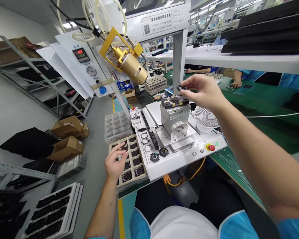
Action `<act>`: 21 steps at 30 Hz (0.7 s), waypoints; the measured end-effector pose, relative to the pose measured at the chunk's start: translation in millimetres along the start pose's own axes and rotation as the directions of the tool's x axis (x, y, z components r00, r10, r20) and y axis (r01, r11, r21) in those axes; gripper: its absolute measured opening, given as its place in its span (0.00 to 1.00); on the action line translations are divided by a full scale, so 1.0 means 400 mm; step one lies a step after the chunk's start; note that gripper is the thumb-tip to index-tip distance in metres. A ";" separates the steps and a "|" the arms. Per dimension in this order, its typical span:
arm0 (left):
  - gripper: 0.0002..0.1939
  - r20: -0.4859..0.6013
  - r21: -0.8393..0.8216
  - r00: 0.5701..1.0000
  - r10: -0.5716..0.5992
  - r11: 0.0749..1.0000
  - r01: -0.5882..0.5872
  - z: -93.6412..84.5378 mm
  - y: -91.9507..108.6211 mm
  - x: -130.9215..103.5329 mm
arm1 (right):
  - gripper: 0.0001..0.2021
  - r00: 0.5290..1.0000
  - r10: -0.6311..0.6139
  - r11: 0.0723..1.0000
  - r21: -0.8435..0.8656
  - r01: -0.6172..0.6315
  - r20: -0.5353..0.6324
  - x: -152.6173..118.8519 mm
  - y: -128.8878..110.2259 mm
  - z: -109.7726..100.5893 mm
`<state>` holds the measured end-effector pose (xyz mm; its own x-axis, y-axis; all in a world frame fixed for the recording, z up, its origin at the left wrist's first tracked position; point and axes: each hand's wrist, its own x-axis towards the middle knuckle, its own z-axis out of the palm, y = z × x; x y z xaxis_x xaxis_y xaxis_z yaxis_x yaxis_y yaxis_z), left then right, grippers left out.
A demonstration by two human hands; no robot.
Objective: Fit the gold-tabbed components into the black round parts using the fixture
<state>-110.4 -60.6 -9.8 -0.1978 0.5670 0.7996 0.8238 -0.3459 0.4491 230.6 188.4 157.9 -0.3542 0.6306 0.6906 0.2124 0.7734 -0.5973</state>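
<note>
My right hand point(203, 89) is raised over the metal block, pinching a small dark round part point(180, 87) between thumb and fingers. Just beneath it is the black fixture point(174, 101) on top of the silver block point(173, 119). My left hand point(115, 162) hovers over a beige compartment tray point(131, 166) at the left, its fingers curved and apart with nothing visible between them. Round watch parts point(139, 170) lie in the tray's near cells, and dark pieces fill others. Two watch bodies point(154, 157) and several thin rings point(145, 141) rest on the white machine base point(151, 171).
Above the base hangs a gold dispensing head point(136, 68), beside a control box point(89, 63). A white fan point(206, 118) and a red emergency button point(211, 147) are at the right. Clear trays point(117, 126) are stacked behind the beige one. A co-worker's hand point(236, 79) rests on the green table.
</note>
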 end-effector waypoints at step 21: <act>0.22 0.485 0.238 0.872 0.069 0.949 -0.207 0.436 0.360 0.540 | 0.12 0.799 0.579 0.768 0.222 -0.601 0.163 -0.742 -0.013 0.044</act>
<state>58.0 142.6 158.0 0.1417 0.8330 0.5348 0.9492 -0.2676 0.1653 318.4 -4.0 -51.0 -0.3080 0.9411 0.1395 0.1741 0.1999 -0.9642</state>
